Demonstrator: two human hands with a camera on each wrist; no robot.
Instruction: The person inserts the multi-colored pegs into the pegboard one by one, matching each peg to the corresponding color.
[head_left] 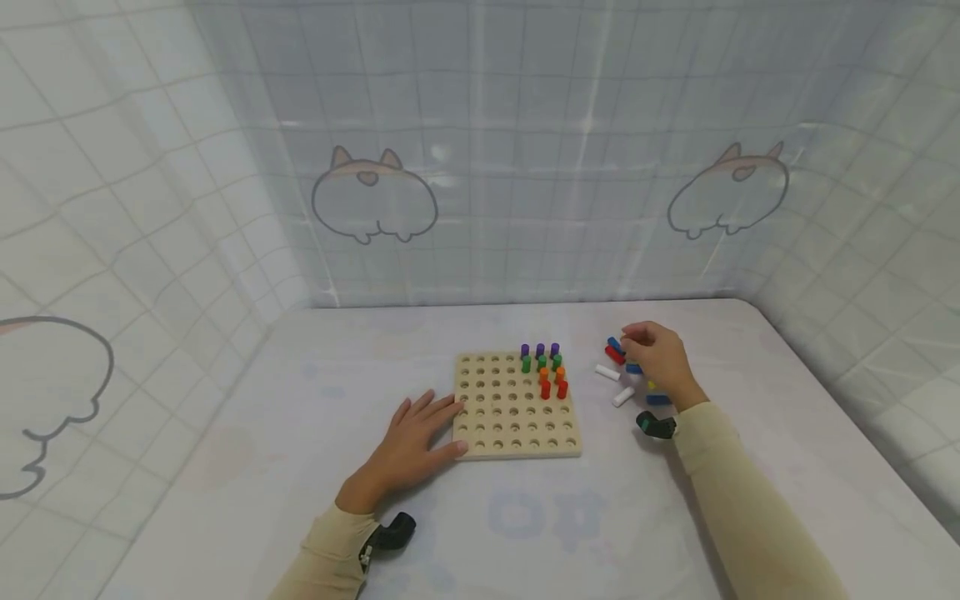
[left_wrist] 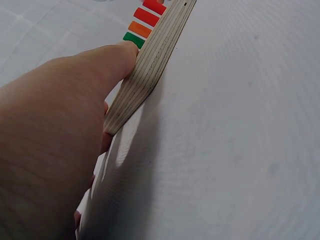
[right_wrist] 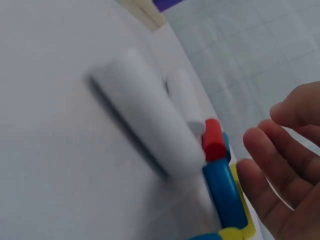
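A square wooden pegboard [head_left: 517,417] lies on the white table [head_left: 525,517]. Purple pegs [head_left: 540,350], green pegs [head_left: 542,362], orange pegs [head_left: 551,375] and red pegs [head_left: 553,389] stand in its far right corner. My left hand [head_left: 442,425] lies flat, fingers straight, against the board's left edge; in the left wrist view its thumb [left_wrist: 112,62] touches the board's side [left_wrist: 145,70]. My right hand [head_left: 637,346] hovers with loosely curled fingers over loose pegs: a red peg [head_left: 614,355], a blue peg [head_left: 615,342] and two white pegs [head_left: 607,372]. The right wrist view shows its fingers [right_wrist: 265,155] holding nothing, close to the red peg [right_wrist: 212,140].
More loose pegs lie by my right wrist: a white one [head_left: 622,397], a blue one [head_left: 658,400], a yellow one [head_left: 651,385]. A checked wall cloth with cartoon drawings [head_left: 375,196] closes the table at the back and both sides. Most board holes stand unfilled.
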